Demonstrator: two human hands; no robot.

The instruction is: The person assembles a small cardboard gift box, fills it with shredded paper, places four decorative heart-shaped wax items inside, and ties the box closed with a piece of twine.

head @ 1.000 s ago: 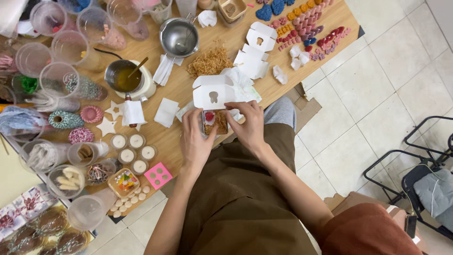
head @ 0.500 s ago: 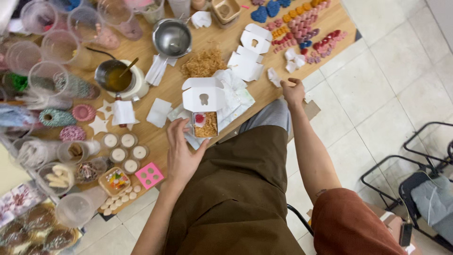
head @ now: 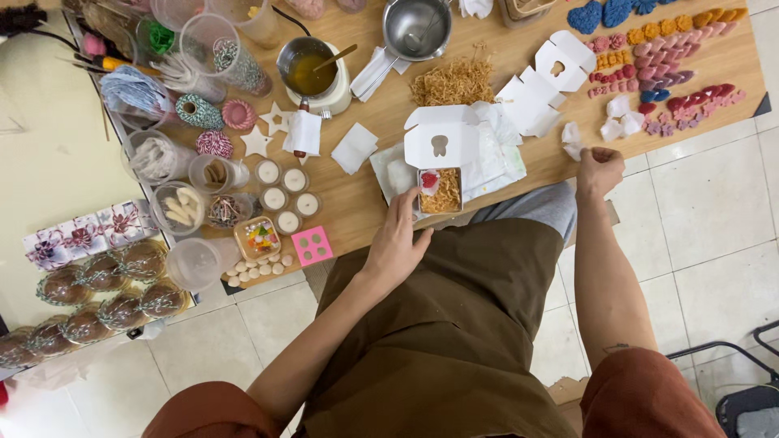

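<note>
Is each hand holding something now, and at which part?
The left hand touches the left edge of the small open box without lifting it. The right hand closes around a small white piece at the table edge; the exact grip is hidden.

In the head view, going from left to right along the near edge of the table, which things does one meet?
Pink square mould → left hand → small open box with filling → right hand, which pinches a small white piece.

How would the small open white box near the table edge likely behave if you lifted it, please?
The white box looks like thin card, so probably light and easily crushed. Its open lid would likely flop. The loose straw filling may spill if tilted.
</note>
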